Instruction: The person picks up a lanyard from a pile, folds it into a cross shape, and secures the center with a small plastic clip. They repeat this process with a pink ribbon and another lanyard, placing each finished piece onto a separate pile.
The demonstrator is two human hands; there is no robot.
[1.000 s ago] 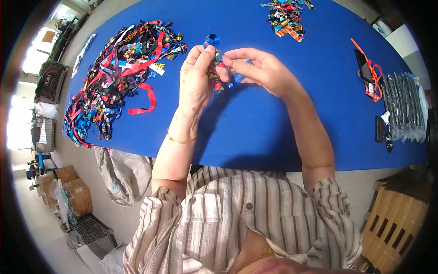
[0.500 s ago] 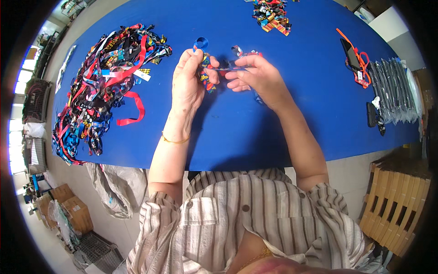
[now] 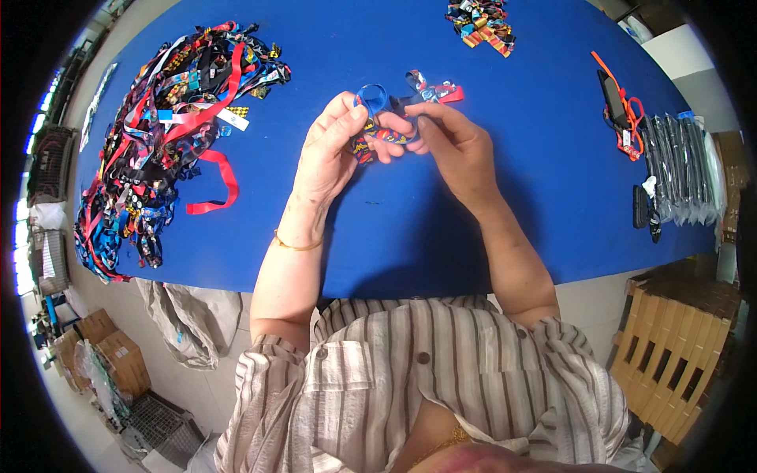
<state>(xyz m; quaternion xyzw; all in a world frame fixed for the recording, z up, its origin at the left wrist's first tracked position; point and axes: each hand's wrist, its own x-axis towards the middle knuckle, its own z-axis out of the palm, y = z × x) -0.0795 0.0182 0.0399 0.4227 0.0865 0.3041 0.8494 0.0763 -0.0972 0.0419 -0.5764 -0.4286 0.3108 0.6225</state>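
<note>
Left hand pinches patterned strap above blue table; right hand apparently grips its other stretch, contact partly hidden. Light, even tension best keeps it untwisted.

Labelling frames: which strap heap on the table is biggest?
The multicoloured heap left of the left hand. It spreads wider than the small heap at the picture's top edge, and a red strap curls out its right side.
</note>
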